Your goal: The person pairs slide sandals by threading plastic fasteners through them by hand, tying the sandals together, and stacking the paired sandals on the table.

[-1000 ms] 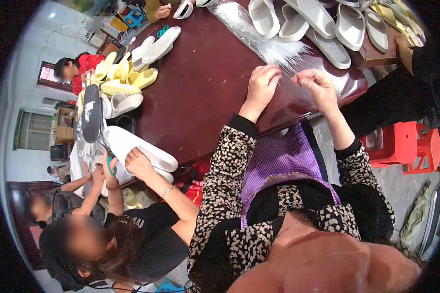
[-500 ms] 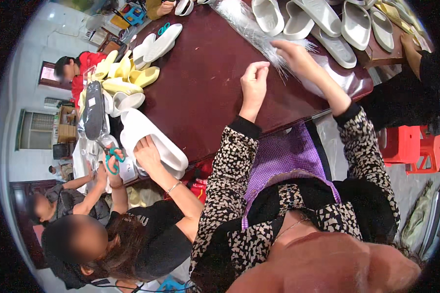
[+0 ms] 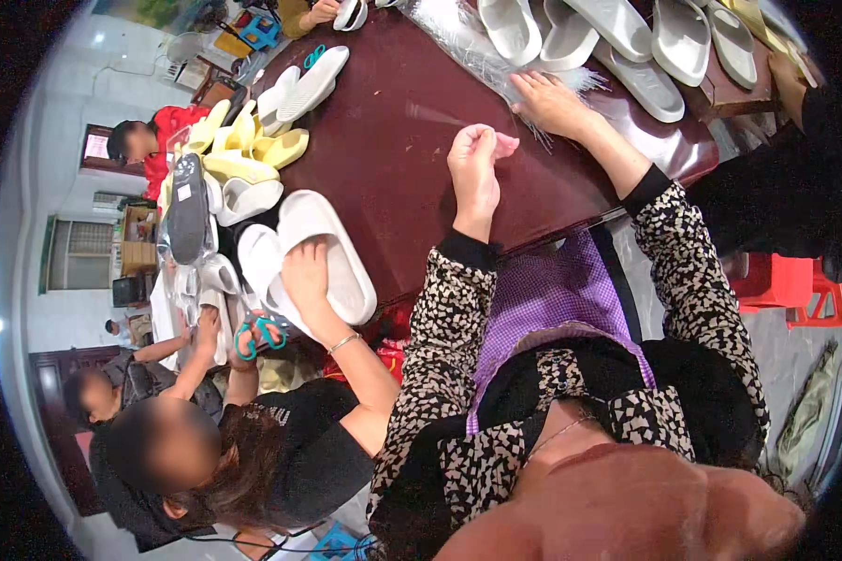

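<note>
My left hand (image 3: 477, 166) hovers over the dark red table (image 3: 393, 131) with its fingers pinched together; whether a thin clear strand is between them I cannot tell. My right hand (image 3: 550, 101) is stretched forward and rests, fingers spread, on a bundle of thin clear plastic strands (image 3: 482, 51) lying across the table. Just beyond that hand lie several white slippers (image 3: 617, 37) in a row.
To my left a person in a black top holds a pair of white slippers (image 3: 309, 257) at the table's edge, with teal scissors (image 3: 257, 329) in the other hand. Yellow and white slippers (image 3: 253, 150) are piled farther left. Red stools (image 3: 786, 285) stand to my right.
My right hand has reached forward from in front of me onto the strand bundle. My left hand stayed near the table's middle. The neighbour's slippers moved closer to the table.
</note>
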Motion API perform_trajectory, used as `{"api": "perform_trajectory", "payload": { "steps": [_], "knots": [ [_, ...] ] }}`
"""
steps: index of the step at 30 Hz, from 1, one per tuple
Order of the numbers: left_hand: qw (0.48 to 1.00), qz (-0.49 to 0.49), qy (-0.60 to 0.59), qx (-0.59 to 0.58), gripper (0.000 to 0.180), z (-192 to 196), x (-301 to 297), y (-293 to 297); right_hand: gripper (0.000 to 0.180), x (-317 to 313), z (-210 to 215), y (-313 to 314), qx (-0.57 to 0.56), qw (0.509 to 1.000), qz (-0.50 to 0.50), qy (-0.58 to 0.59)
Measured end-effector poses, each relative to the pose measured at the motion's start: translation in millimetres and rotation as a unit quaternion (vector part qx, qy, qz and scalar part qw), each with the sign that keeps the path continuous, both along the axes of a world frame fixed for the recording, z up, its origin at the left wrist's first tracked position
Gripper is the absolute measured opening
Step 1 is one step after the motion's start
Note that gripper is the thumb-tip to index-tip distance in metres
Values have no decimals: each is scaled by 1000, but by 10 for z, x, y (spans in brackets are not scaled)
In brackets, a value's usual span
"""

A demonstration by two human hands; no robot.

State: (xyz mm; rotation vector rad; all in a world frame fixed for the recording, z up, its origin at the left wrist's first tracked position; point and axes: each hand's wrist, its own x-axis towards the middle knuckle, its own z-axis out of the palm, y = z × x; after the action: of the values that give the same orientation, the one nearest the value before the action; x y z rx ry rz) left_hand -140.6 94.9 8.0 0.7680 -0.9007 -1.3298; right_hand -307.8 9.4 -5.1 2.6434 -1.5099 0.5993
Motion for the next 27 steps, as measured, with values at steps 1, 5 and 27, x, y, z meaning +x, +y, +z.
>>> {"api": "perform_trajectory", "payload": {
  "steps": [1,5,27],
  "knots": [
    [1000,-6,26,10,7,5,11,66,53,6,20,-3,1,1000,0,-1],
    [996,-2,74,44,7,-11,66,409,50,18,129,-33,71,997,-16,-26],
    [988,-38,35,147,6,74,341,1707,46,12,-91,-79,64,998,-10,-10]
  ]
}}
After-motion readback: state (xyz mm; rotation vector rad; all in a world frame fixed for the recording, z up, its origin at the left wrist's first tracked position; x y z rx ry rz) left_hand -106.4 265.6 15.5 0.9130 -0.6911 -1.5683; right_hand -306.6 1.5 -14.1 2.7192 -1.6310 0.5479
